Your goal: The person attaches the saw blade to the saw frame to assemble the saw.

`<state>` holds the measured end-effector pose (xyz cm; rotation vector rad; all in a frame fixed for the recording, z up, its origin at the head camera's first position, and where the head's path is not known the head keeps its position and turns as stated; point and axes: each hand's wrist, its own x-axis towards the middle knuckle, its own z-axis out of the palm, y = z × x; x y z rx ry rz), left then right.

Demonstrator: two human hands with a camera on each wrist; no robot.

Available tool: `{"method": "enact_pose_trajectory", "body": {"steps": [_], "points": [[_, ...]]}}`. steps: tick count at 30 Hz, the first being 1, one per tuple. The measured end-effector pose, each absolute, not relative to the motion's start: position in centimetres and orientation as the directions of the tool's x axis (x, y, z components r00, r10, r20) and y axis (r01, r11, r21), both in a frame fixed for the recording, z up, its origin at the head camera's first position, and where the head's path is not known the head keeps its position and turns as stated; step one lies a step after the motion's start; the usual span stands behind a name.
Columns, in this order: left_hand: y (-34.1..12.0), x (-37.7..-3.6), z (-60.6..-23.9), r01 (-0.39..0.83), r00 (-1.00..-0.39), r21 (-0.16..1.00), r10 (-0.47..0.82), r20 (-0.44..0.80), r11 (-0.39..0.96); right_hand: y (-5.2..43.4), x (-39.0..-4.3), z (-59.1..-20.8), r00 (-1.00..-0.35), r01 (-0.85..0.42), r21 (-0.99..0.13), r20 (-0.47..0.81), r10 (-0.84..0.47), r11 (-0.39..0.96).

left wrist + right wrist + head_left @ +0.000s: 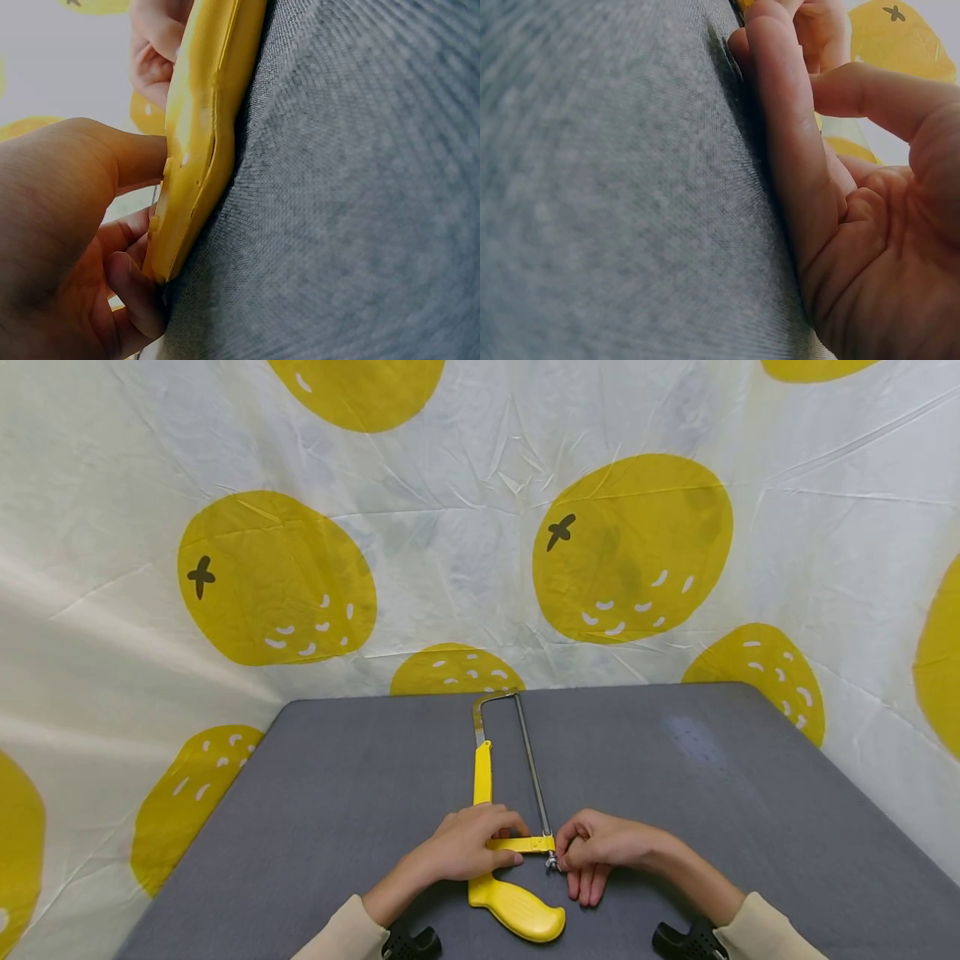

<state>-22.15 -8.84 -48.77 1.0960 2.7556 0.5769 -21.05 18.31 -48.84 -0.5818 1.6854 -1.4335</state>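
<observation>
A hacksaw (pixel 482 772) with a yellow handle (pixel 525 913) lies on the grey table, its metal bow pointing away from me. The saw's blade (pixel 531 760) runs along the right side. My left hand (pixel 468 843) holds the yellow frame just above the handle, thumb and fingers on either side of the short crosspiece (pixel 534 844). At the blade's near end sits a small metal wing nut (pixel 552 863), pinched at its right side by my right hand (pixel 611 843). In the right wrist view my fingers (pixel 787 127) hide the wing nut.
The grey cloth-covered table (pixel 360 760) reaches back to a white curtain (pixel 450 568) printed with yellow fruit shapes. A pale patch (pixel 693 739) marks the cloth at the right. Black wrist devices (pixel 411 943) are strapped below both sleeves.
</observation>
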Motion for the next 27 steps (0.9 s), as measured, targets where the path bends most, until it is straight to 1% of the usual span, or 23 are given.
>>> {"method": "enact_pose_trajectory", "body": {"steps": [27], "points": [[-8.89, -22.06, -48.66, 0.638, -0.729, 0.388, 0.683, 0.028, 0.665, 18.13, -21.06, -49.0, -0.556, 0.167, -0.955, -0.295, -0.777, 0.244]]}}
